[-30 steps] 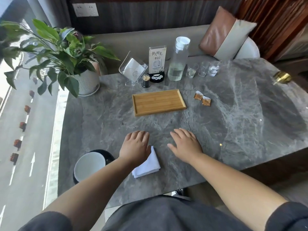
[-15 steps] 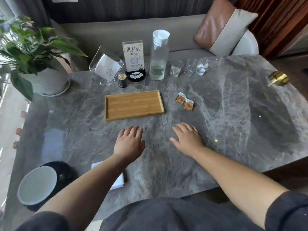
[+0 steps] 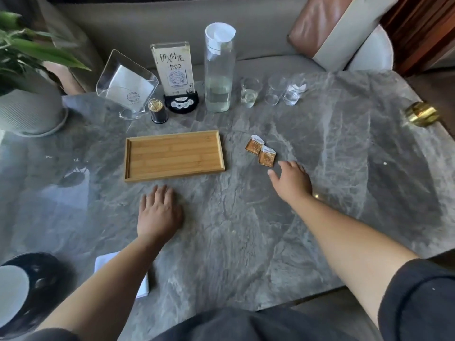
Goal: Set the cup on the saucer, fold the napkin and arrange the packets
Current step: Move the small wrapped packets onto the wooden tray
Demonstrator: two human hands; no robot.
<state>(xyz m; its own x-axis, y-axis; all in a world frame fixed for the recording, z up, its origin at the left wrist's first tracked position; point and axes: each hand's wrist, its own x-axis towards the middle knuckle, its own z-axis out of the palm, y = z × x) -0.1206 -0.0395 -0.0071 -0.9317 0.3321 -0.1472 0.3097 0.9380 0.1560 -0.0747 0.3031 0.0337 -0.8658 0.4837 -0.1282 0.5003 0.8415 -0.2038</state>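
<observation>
at the near left edge of the veined grey marble tabletop [image 3: 344, 193], a white cup [image 3: 11, 291] sits on a glossy black saucer [image 3: 46, 286] beside a folded white napkin [image 3: 144, 289]. the left hand [image 3: 158, 214] rests flat, grip open. farther off, the right hand [image 3: 291, 182], fingers loose, hovers near two crinkled amber packets [image 3: 261, 150] by a rectangular bamboo tray [image 3: 173, 156].

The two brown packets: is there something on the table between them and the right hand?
Nothing visible. The right hand is open just in front of the two brown packets, and only bare marble table lies between its fingers and the nearer packet. The wooden tray lies off to the left.
</observation>
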